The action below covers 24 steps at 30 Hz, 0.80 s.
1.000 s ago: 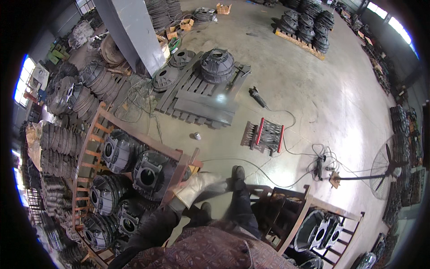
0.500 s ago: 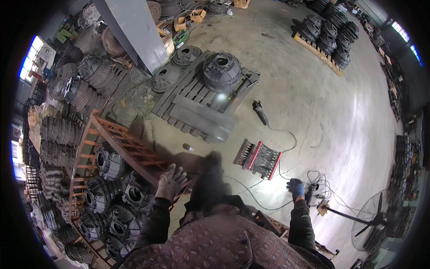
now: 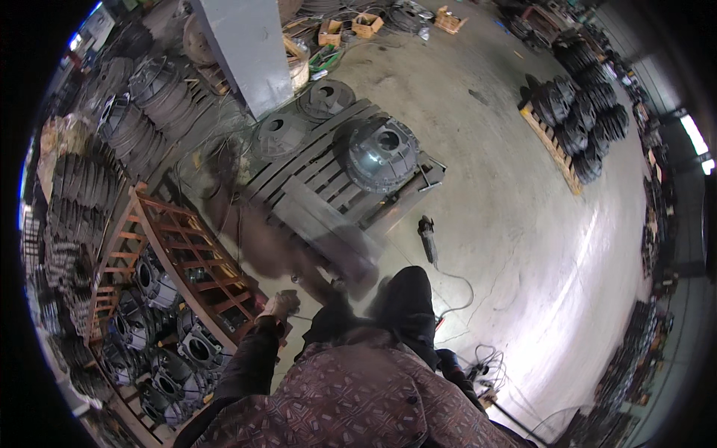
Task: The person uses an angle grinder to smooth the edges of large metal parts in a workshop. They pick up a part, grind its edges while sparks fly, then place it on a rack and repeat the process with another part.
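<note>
Beside the corner of the reddish-brown metal crate (image 3: 187, 257), my gloved left hand (image 3: 281, 304) hangs with its fingers curled in; nothing shows in it. My right hand (image 3: 447, 360), in a dark blue glove, is low by my right thigh, near a tangle of cables (image 3: 485, 361); its fingers are dark and partly hidden. Ahead, a large dark bell-shaped metal casting (image 3: 382, 153) rests on a slatted pallet (image 3: 299, 168). On the floor to the right of the pallet stands or lies an angle grinder (image 3: 427, 239) with its cord trailing toward my leg.
Several castings (image 3: 198, 347) fill the crate at left. A grey column (image 3: 250, 56) rises behind two flatter castings (image 3: 326, 97) beside the pallet. Stacked castings (image 3: 575, 112) stand on a wooden pallet at far right. Grey floor (image 3: 508, 224) stretches between.
My view has shifted forward, and the pallet and grinder are nearer my legs. My right knee has come forward. The left hand's fingers, spread before, are curled; the right hand has dropped closer to my body.
</note>
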### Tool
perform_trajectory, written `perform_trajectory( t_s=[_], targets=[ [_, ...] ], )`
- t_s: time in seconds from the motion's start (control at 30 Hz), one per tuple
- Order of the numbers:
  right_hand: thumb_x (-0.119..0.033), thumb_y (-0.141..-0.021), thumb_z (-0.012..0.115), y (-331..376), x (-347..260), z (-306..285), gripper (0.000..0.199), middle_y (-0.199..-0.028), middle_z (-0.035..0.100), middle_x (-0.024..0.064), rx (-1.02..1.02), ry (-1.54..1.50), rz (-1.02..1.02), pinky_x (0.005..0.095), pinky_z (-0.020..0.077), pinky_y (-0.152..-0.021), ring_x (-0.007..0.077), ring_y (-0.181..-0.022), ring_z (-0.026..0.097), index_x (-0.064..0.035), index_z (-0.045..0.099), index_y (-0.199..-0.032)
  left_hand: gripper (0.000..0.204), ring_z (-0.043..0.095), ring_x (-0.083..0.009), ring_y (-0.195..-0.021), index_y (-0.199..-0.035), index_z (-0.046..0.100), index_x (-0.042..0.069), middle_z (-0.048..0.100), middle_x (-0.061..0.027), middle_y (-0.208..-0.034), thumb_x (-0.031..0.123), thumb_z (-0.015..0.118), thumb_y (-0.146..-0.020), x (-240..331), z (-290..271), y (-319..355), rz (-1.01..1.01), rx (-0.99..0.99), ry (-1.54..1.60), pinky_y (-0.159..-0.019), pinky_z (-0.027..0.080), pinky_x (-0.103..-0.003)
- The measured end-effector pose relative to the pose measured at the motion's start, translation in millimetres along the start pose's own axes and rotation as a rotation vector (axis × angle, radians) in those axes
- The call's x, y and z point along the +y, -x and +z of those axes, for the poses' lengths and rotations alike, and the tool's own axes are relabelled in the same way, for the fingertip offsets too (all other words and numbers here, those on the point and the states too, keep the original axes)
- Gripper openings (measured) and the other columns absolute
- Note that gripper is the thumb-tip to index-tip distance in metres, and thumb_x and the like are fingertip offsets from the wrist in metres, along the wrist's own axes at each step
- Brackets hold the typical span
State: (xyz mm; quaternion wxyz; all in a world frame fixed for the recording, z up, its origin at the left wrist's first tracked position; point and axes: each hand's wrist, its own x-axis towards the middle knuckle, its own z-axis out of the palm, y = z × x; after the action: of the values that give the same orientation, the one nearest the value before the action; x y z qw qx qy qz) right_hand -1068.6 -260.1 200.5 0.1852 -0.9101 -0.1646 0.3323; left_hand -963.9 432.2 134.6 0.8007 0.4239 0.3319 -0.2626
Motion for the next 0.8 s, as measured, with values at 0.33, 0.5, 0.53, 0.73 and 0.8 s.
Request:
perform_trajectory(
  t_s=[0.33,0.5,0.53,0.73,0.8],
  targets=[
    [-0.027,-0.094,0.075,-433.1,192.4,-257.5,0.024,-0.091,0.076,0.0164,0.096,0.19,-0.379,0.0427,0.0605,-0.079,0.0293,-0.084,0.074,-0.0034,0.076,-0.098,0.043,0.075,-0.0218,-0.089,-0.143,0.067,0.004,0.078,-0.0085,-0.108,0.021,0.066,-0.103,16.9,120.1,-8.5,0.297,0.605,0.123,-0.076,0.061,-0.033],
    [-0.036,-0.084,0.083,-719.1,132.7,-373.6,0.046,-0.114,0.077,0.0213,-0.095,0.13,-0.264,0.0521,0.055,-0.102,0.0419,-0.109,0.072,-0.01,0.08,-0.121,0.032,0.075,-0.0309,-0.098,-0.127,0.072,0.009,0.078,-0.0128,-0.107,0.014,0.068,-0.096,-79.0,250.9,31.2,-0.015,0.813,-0.434,-0.082,0.06,-0.04],
    [-0.035,-0.081,0.086,-759.9,111.2,-384.8,0.053,-0.117,0.077,0.022,-0.089,0.288,-0.302,0.0524,0.0547,-0.103,0.0422,-0.112,0.071,-0.0084,0.078,-0.126,0.031,0.075,-0.0341,-0.1,-0.124,0.072,0.01,0.078,-0.0138,-0.107,0.011,0.067,-0.093,-95.0,281.7,39.6,-0.082,0.742,-0.801,-0.082,0.059,-0.041],
    [-0.032,-0.075,0.09,-915.2,84.7,-388.2,0.072,-0.139,0.069,0.0255,0.044,0.536,-0.922,0.047,0.0466,-0.118,0.0398,-0.138,0.061,-0.0032,0.07,-0.138,0.025,0.075,-0.0299,-0.1,-0.114,0.073,0.004,0.076,-0.0137,-0.108,0.018,0.069,-0.094,-111.7,428.6,53.0,-0.625,0.74,-0.274,-0.082,0.06,-0.038],
    [-0.032,-0.076,0.088,-944.0,109.8,-368.1,0.067,-0.136,0.07,0.0262,-0.168,0.699,-0.857,0.0485,0.0473,-0.116,0.0401,-0.135,0.062,-0.004,0.072,-0.134,0.029,0.074,-0.0228,-0.096,-0.114,0.075,0.0,0.075,-0.0089,-0.111,0.025,0.069,-0.1,-98.9,466.5,49.8,-0.566,1.023,0.338,-0.083,0.06,-0.036]
  ],
)
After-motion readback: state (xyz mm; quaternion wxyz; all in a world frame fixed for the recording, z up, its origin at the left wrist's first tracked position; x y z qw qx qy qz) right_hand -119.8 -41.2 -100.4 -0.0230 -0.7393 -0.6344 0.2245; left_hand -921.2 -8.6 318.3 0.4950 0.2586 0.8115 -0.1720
